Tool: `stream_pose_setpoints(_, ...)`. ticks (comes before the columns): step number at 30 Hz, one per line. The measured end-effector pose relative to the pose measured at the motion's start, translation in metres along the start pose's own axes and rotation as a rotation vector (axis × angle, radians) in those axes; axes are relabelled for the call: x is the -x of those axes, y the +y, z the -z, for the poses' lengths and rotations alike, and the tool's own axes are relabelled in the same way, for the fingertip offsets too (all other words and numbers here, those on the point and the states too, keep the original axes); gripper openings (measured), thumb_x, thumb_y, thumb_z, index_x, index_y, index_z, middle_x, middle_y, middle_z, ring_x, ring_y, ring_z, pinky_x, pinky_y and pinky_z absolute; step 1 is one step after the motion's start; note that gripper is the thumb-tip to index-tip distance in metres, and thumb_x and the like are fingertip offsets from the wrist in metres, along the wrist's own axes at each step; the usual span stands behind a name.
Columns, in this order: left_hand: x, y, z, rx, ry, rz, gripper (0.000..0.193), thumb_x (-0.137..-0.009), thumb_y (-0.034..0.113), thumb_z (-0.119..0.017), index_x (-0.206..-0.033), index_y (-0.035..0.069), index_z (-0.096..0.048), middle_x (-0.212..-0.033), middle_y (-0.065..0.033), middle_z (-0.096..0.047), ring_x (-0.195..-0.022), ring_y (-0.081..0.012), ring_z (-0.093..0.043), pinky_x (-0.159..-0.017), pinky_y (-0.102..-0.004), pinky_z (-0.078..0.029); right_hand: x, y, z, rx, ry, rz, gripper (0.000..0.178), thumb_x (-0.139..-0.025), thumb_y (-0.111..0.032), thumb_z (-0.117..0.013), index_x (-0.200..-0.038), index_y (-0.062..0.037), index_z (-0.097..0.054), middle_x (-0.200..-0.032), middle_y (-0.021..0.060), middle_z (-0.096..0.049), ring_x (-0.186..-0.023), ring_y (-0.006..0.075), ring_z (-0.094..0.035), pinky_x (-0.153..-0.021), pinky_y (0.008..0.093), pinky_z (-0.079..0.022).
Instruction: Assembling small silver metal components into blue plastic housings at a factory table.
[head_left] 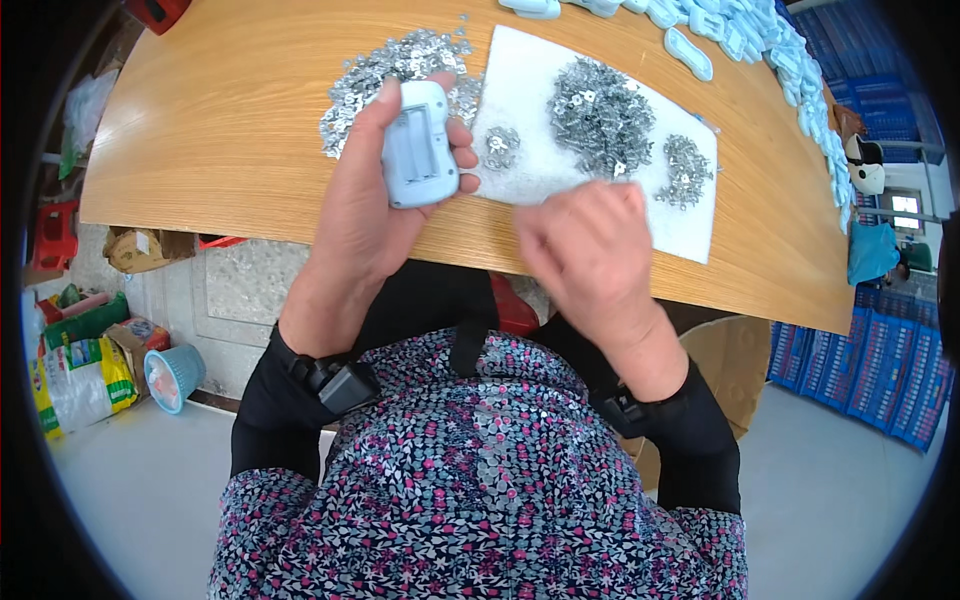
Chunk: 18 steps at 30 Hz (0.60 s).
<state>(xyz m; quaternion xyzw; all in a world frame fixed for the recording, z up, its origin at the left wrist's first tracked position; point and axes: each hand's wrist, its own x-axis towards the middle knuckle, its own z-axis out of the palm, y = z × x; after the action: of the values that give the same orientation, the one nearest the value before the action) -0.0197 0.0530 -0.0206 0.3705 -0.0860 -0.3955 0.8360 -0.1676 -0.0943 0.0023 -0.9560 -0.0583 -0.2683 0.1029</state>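
Note:
My left hand point(362, 185) is closed round a light blue plastic housing point(421, 186) with an open battery compartment facing up, held above the front edge of the table. My right hand point(596, 240) is over the front edge of a white foam sheet point(520, 80), its fingers curled together, and whatever they may hold is hidden. Just beyond those fingers lies a heap of dark grey metal springs or contacts point(603, 115). Smaller clusters of metal pieces lie left point(500, 147) and right point(685, 172) of it. Behind the housing spreads a pile of flat silver metal contacts point(410, 62).
Many light blue housings point(689, 54) line the far right edge of the wooden table point(230, 120). Blue crates point(860, 370) stand at the right, a cardboard box point(725, 365) under the table. A light blue waste basket point(175, 378) and bags point(85, 385) sit at the left.

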Motion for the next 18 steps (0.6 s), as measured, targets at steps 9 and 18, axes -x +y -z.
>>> stream_pose_setpoints(9,-0.004,0.000,0.002,0.168,-0.114,0.080,0.068,-0.106,0.053,-0.021,-0.140,0.001,-0.050,-0.097,-0.0119,-0.067,-0.088,-0.0241,-0.065,-0.080,-0.0386,-0.055,-0.019,0.018,-0.010,0.037,-0.028,-0.175,0.009,-0.081,-0.011,-0.067,-0.089,-0.0113,-0.068,-0.082,0.0045,-0.061,-0.082,0.0256,-0.061,-0.077,0.0374,-0.045)
stream_pose_setpoints(18,-0.011,-0.010,-0.023,0.237,-0.295,-0.056,0.062,-0.104,0.043,-0.022,-0.142,-0.001,-0.046,-0.111,-0.0174,-0.066,-0.104,-0.0305,-0.063,-0.096,-0.0445,-0.048,-0.013,-0.005,0.011,-1.493,-0.231,-1.051,0.030,-0.099,-0.019,-0.060,-0.121,0.0017,-0.057,-0.106,0.0097,-0.065,-0.094,0.0183,-0.065,-0.084,0.0333,-0.051)
